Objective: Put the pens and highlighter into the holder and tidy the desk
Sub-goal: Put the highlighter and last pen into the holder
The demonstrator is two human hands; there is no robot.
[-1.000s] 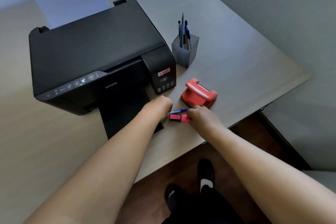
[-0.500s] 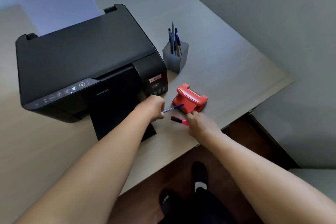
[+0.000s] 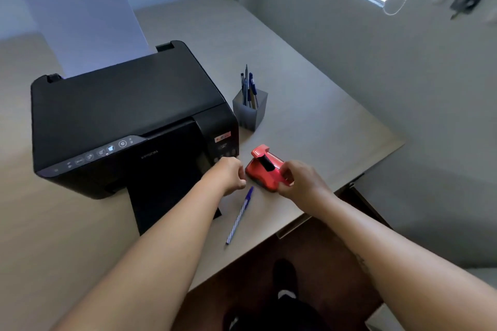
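A grey pen holder (image 3: 250,114) stands to the right of the printer with several pens (image 3: 248,86) upright in it. Near the desk's front edge lies a blue pen (image 3: 239,215), pointing diagonally, its upper end just beside my left hand (image 3: 228,174). That hand's fingers are curled, with nothing visible in them. My right hand (image 3: 300,181) pinches a pink highlighter (image 3: 265,163) whose black cap sticks out over the red hole punch (image 3: 262,179). The highlighter's pink body is hard to tell from the punch behind it.
A black printer (image 3: 129,115) takes up the left of the desk (image 3: 309,126). White paper (image 3: 88,29) stands in its rear feed and its output tray (image 3: 172,201) juts toward me. The desk's front edge runs diagonally, with the floor and my feet below.
The blue pen left my left hand and now lies on the desk below it. My right hand lifted the highlighter up over the hole punch. The camera tilted upward.
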